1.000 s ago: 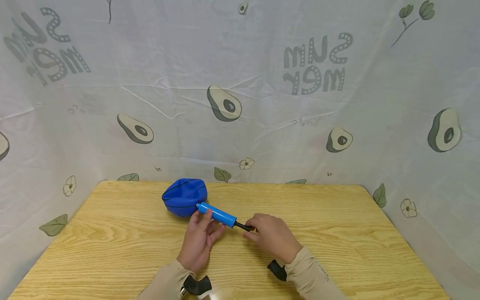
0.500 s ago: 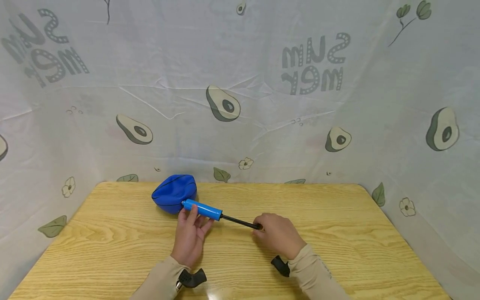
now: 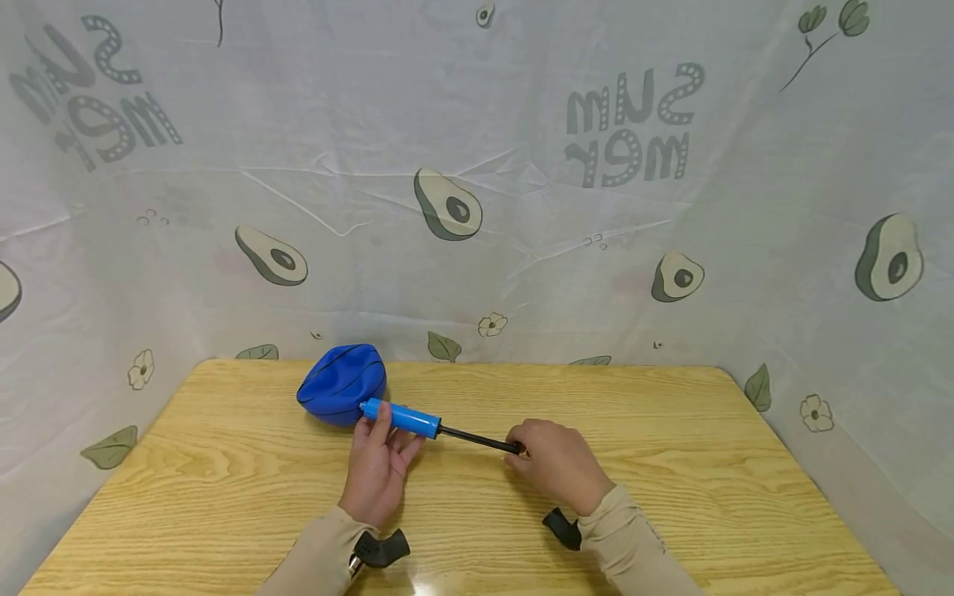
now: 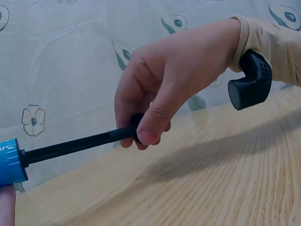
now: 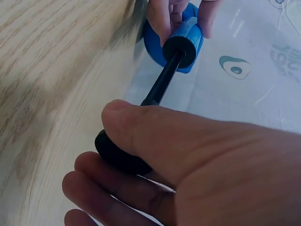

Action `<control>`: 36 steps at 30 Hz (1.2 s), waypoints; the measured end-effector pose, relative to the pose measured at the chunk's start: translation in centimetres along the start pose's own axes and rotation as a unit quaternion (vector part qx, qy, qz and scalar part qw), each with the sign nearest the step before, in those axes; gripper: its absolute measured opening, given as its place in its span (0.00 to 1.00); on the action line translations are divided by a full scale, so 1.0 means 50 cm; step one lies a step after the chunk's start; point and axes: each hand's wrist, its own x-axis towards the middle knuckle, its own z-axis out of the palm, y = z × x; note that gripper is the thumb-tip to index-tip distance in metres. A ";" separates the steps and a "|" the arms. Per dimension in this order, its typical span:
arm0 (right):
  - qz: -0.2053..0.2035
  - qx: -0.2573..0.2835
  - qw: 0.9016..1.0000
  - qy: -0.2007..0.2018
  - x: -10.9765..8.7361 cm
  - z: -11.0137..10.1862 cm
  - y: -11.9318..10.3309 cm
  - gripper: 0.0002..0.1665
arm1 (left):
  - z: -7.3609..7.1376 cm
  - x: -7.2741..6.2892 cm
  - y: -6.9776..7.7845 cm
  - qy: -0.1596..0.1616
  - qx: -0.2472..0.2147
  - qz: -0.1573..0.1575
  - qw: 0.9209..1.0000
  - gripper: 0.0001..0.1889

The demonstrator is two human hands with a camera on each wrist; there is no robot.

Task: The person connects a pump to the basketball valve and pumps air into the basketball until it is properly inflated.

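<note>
In the head view, the left hand (image 3: pixel 376 472) is grasping a blue pump (image 3: pixel 415 422) by its barrel, the thumb lying across it near the nozzle end. A creased, sunken blue ball (image 3: pixel 339 385) with black lines is sitting on the wooden table (image 3: pixel 224 505), just to the left of the pump; the nozzle is meeting the ball's side, though whether it is going inside is hard to tell from here. To the right of the pump, a long stretch of black rod (image 3: pixel 477 438) is showing, and the right hand (image 3: pixel 557 462) is pinching the black handle (image 3: pixel 516 448) at its far end. Beige sleeves (image 3: pixel 637 542) and black wrist pieces (image 3: pixel 383 549) are showing nearer the wearer than the pump. Behind the pump, a pale cloth (image 3: pixel 537 281) printed with avocados is hanging.

In the left wrist view, the pump's end is entering at the left edge, with one left fingertip (image 4: pixel 6 207) touching it from below. To the right of the pump, the right thumb and fingers are closing round the handle.

In the right wrist view, the right hand is filling the foreground, thumb and fingers holding the handle between them. Beyond the rod, left-hand fingers are gripping the pump on both sides, and the ball's blue is showing behind the pump.
</note>
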 end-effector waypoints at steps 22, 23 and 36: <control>-0.080 -0.004 0.997 0.006 0.001 0.017 -0.011 0.12 | 0.022 -0.017 -0.033 -0.015 0.034 -0.028 0.999 0.21; -0.082 -0.001 0.997 0.007 0.001 0.017 -0.012 0.12 | 0.024 -0.019 -0.034 -0.017 0.036 -0.033 0.999 0.22; -0.102 0.016 0.995 0.004 0.005 0.015 -0.023 0.14 | 0.032 -0.035 -0.035 -0.095 0.079 -0.091 0.988 0.33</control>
